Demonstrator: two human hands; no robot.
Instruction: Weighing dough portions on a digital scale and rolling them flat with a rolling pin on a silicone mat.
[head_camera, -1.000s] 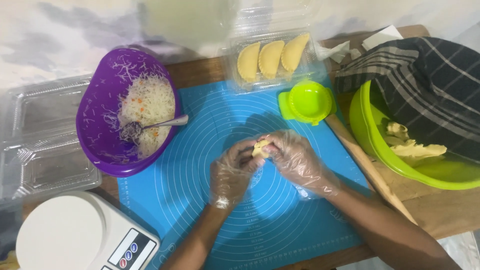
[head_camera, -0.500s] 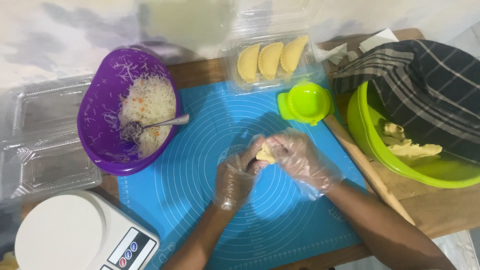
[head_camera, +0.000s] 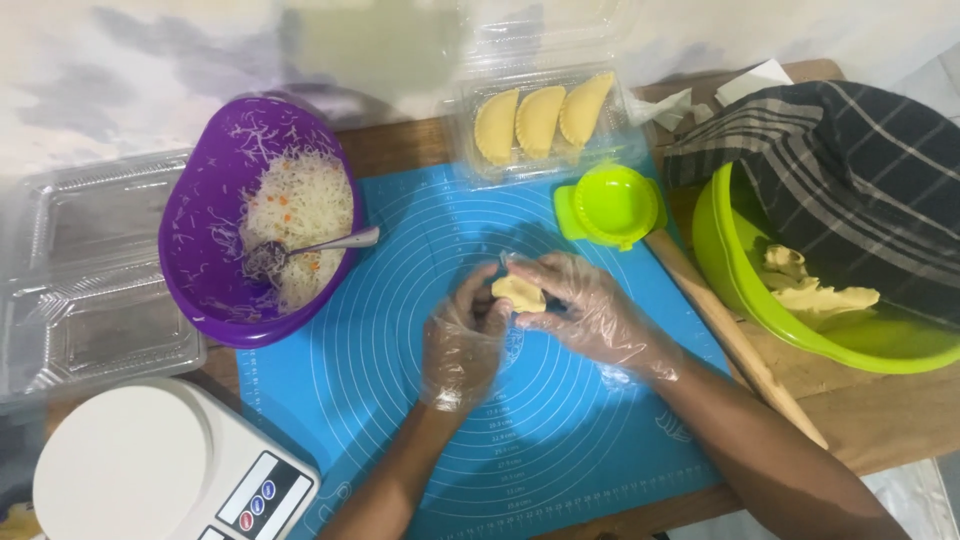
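Head view, looking straight down on a wooden bench (head_camera: 880, 410) covered in the middle by a blue silicone pastry mat (head_camera: 400, 400) printed with concentric rings. Near the mat's centre, both hands, in thin clear plastic gloves, meet around a small lump of pale yellow dough (head_camera: 518, 293). The left hand (head_camera: 462, 340) sits at about 7 o'clock of the dough, fingers curled loosely with the thumb side touching it. The right hand (head_camera: 585, 305) comes in from 4 o'clock, fingers closed round the dough and cupping it from the right and above. The dough is held between the two hands, just above the mat.

At 10 o'clock from the hands stands a purple bowl (head_camera: 200, 250) with shredded white filling flecked with orange, and a metal spoon (head_camera: 310, 248) resting in it. At 12 o'clock a clear plastic tray (head_camera: 545, 165) holds three folded half-moon pastries (head_camera: 540, 120) side by side. At 1 o'clock lies a round lime-green dumpling press (head_camera: 610, 205), and beside it a wooden rolling pin (head_camera: 735, 340) runs diagonally down to 4 o'clock. At 3 o'clock a lime-green bowl (head_camera: 800, 335) contains more dough under a dark checked cloth (head_camera: 850, 180). Empty clear trays (head_camera: 90, 280) sit at 9 o'clock, a white kitchen scale (head_camera: 150, 470) at 8 o'clock.
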